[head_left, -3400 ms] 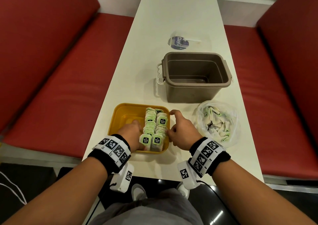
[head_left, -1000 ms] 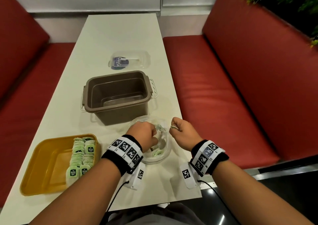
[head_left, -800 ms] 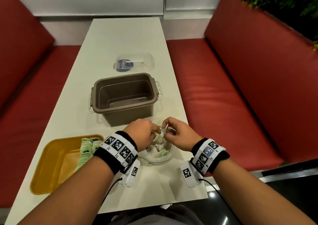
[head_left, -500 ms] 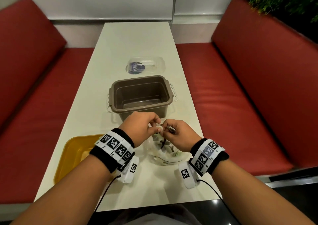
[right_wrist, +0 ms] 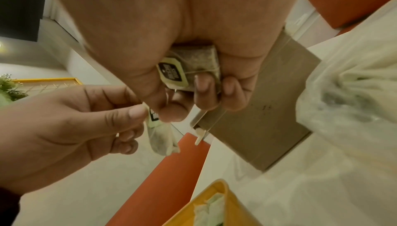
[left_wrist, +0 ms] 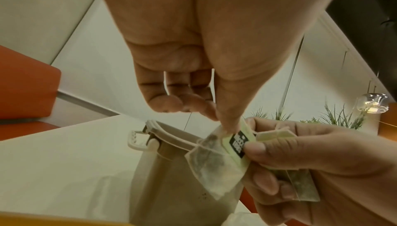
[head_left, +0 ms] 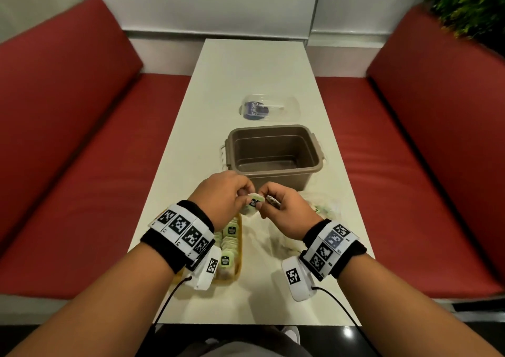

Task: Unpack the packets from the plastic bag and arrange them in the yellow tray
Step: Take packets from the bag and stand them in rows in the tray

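Reaching forward with both forearms, banded wrists level and close together. Pinching one packet (left_wrist: 219, 161) between thumb and fingertips of the left hand (head_left: 224, 198), remaining fingers curling loosely. Meeting it with the right hand (head_left: 284, 209), thumb pressing the same packet's tag. Curling the right hand's other fingers, apparently clamping a second packet (right_wrist: 193, 65) against the palm.

I am pinching one white tea packet with a pale green tag (left_wrist: 217, 160) between two hands, holding a second (right_wrist: 194, 67) in my right palm; one brown plastic tub (head_left: 274, 153), one yellow plastic tray (right_wrist: 214, 200), one clear plastic bag (right_wrist: 348, 97) are sitting by.
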### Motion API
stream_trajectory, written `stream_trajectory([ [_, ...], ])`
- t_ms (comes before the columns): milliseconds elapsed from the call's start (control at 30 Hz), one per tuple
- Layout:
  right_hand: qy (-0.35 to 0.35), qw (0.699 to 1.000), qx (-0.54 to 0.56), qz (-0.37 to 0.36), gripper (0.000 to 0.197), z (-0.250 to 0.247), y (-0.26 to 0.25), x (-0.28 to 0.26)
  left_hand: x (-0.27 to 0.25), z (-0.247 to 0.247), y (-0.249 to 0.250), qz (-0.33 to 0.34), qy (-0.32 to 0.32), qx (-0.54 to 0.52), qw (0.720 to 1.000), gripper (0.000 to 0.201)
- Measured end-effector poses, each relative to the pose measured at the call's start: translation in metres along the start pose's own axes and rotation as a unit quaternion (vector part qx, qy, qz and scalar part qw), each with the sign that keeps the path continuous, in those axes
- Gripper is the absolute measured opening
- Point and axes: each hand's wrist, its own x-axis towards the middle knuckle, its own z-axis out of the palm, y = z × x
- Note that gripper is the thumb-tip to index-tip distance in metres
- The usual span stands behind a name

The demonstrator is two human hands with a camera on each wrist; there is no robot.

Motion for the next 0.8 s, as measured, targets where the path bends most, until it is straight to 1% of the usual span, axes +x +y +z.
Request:
stream_trajectory([
  [100,-0.009,1.000,0.001,-0.006,0.010,0.019,-0.007,0.007,-0.006,-0.009,-0.015,0.012,-0.017,0.021,1.000,0.009],
  [200,-0.005,1.000,-0.008,-0.010,0.013,0.037,-0.009,0.017,-0.010,-0.018,-0.029,0.005,-0.039,0.055,0.998,0.010],
  [367,-0.030,0.999,0.026,-0.006,0.009,0.063,-0.013,0.028,-0.018,-0.030,-0.048,0.002,-0.035,0.025,0.999,0.005],
  [433,-0.035,0.999,0.032,0.000,0.011,0.074,-0.016,0.031,-0.020,-0.035,-0.054,-0.002,-0.025,0.020,0.999,0.004],
  [533,-0.034,0.999,-0.006,0.013,0.010,0.086,-0.013,0.037,-0.023,-0.040,-0.065,-0.025,-0.026,0.038,0.999,0.004],
  [600,-0.030,0.998,-0.050,0.031,0.007,0.089,-0.010,0.041,-0.022,-0.042,-0.076,-0.047,-0.042,0.070,0.996,0.005],
  [633,-0.022,0.997,-0.066,0.046,0.011,0.089,-0.009,0.042,-0.020,-0.041,-0.081,-0.062,-0.053,0.087,0.993,0.005],
  [700,-0.001,0.994,-0.069,0.082,0.018,0.088,-0.008,0.043,-0.016,-0.036,-0.094,-0.095,-0.081,0.110,0.986,0.005],
  [800,0.009,0.993,-0.053,0.104,0.012,0.083,-0.009,0.044,-0.007,-0.022,-0.109,-0.131,-0.125,0.127,0.975,0.009],
])
